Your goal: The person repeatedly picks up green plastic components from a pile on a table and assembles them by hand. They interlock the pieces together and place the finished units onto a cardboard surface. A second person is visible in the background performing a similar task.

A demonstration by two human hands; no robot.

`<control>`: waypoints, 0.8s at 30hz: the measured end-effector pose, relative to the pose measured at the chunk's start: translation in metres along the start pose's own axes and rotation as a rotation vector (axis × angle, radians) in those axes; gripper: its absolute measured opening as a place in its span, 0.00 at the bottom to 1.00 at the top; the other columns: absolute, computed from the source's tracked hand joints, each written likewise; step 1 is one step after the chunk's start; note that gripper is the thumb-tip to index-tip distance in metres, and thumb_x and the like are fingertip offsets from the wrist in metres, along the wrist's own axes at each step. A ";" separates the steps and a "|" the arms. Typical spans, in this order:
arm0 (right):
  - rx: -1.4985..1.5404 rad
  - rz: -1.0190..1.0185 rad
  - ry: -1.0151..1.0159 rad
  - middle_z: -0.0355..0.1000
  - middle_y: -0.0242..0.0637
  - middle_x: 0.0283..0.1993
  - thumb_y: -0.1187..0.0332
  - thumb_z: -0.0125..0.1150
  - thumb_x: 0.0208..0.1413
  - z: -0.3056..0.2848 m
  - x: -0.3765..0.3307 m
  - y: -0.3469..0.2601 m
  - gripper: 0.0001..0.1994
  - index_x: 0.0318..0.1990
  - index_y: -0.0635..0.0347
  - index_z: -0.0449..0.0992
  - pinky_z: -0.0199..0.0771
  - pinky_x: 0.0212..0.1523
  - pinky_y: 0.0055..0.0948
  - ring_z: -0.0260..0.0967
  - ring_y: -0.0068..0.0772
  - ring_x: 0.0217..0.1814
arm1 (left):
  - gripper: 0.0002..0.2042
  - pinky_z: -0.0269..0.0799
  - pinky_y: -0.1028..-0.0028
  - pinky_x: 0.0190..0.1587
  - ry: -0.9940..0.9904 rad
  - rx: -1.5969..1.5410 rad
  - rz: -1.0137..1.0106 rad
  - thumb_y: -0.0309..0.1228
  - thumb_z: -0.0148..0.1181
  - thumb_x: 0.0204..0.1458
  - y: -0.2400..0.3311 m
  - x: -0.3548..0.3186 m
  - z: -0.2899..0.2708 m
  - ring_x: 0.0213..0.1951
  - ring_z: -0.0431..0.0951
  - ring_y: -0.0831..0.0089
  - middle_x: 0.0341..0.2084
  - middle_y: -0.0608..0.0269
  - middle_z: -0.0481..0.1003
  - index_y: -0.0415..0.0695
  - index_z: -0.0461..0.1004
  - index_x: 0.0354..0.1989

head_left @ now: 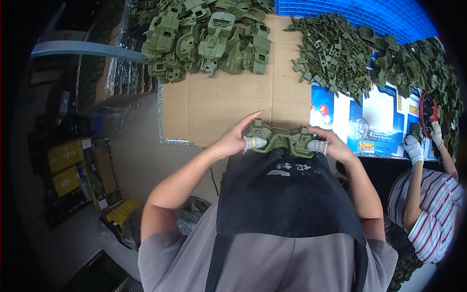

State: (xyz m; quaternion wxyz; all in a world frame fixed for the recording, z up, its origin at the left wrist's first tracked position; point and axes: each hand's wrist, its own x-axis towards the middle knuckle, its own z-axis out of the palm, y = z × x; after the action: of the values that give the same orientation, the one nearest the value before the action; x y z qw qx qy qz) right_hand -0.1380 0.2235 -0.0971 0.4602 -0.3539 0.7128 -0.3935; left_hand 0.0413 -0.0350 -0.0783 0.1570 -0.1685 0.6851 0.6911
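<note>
While yellow boxes (67, 168) stand low at my far left, a pile of big green plastic shells (214, 39) covers the far left part of the cardboard sheet (219, 104) before me. My left hand (233, 141) pinches the left end of one green plastic part (282, 138), white-covered thumb on the near side, index finger stretched toward the far side; I cannot tell how its other fingers lie. The part stretches crosswise between my hands, by the cardboard's near edge and in front of my black apron (287, 204). My right hand (336, 146) pinches the right end likewise, its thumb covered too, its lower fingers hidden. Farther back on the right, small green pieces (335, 58) lie heaped near a blue crate (360, 14). At the far right is a white-gloved co-worker (433, 209) in a striped shirt.
</note>
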 end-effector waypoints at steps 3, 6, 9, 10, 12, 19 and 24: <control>-0.190 -0.208 0.217 0.61 0.48 0.56 0.61 0.62 0.47 0.000 0.008 -0.046 0.30 0.58 0.57 0.61 0.55 0.59 0.37 0.57 0.46 0.60 | 0.37 0.54 0.71 0.59 0.093 0.033 0.066 0.20 0.61 0.39 -0.001 -0.002 0.014 0.59 0.60 0.66 0.56 0.56 0.62 0.45 0.53 0.62; -0.329 -0.381 0.140 0.66 0.52 0.47 0.59 0.62 0.46 0.030 0.029 -0.095 0.30 0.56 0.57 0.61 0.62 0.53 0.42 0.61 0.52 0.53 | 0.36 0.60 0.71 0.57 0.110 0.135 0.113 0.17 0.57 0.37 0.018 0.001 0.024 0.56 0.66 0.64 0.53 0.54 0.66 0.45 0.55 0.61; -0.463 -0.345 0.020 0.67 0.53 0.47 0.59 0.61 0.47 0.047 0.043 -0.085 0.32 0.59 0.55 0.57 0.64 0.52 0.42 0.65 0.54 0.51 | 0.35 0.63 0.69 0.54 0.166 0.267 0.115 0.17 0.55 0.36 0.021 -0.004 0.027 0.53 0.69 0.61 0.51 0.51 0.68 0.46 0.58 0.60; -0.366 -0.383 -0.002 0.67 0.51 0.49 0.61 0.61 0.46 0.043 0.045 -0.083 0.33 0.60 0.54 0.56 0.65 0.52 0.41 0.65 0.52 0.52 | 0.35 0.64 0.69 0.53 0.184 0.297 0.064 0.17 0.55 0.35 0.019 -0.006 0.028 0.52 0.69 0.60 0.50 0.51 0.68 0.47 0.59 0.59; -0.169 -0.456 -0.050 0.66 0.48 0.52 0.66 0.62 0.44 0.029 0.049 -0.073 0.35 0.62 0.52 0.54 0.66 0.53 0.39 0.66 0.49 0.53 | 0.35 0.65 0.67 0.51 0.196 0.354 0.062 0.18 0.55 0.34 0.020 -0.007 0.030 0.51 0.70 0.58 0.48 0.50 0.69 0.47 0.60 0.59; -0.134 -0.426 -0.155 0.61 0.46 0.59 0.70 0.62 0.46 0.016 0.050 -0.069 0.36 0.64 0.50 0.53 0.59 0.59 0.35 0.59 0.44 0.61 | 0.38 0.66 0.68 0.46 0.091 0.516 0.042 0.21 0.59 0.36 0.040 -0.006 0.033 0.48 0.70 0.60 0.50 0.51 0.67 0.48 0.55 0.62; 0.577 -0.393 0.206 0.49 0.40 0.66 0.70 0.61 0.48 0.008 0.037 -0.081 0.38 0.65 0.58 0.47 0.57 0.59 0.30 0.53 0.34 0.64 | 0.47 0.48 0.69 0.61 0.412 0.168 0.609 0.35 0.63 0.46 0.054 0.006 0.020 0.63 0.51 0.60 0.61 0.44 0.47 0.41 0.32 0.66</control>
State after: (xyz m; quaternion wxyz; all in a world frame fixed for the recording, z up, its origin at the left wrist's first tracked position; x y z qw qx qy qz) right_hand -0.1309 0.1537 -0.0412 0.3824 -0.2981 0.5333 -0.6932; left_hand 0.0115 -0.0156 -0.0322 -0.1836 -0.0791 0.7753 0.5991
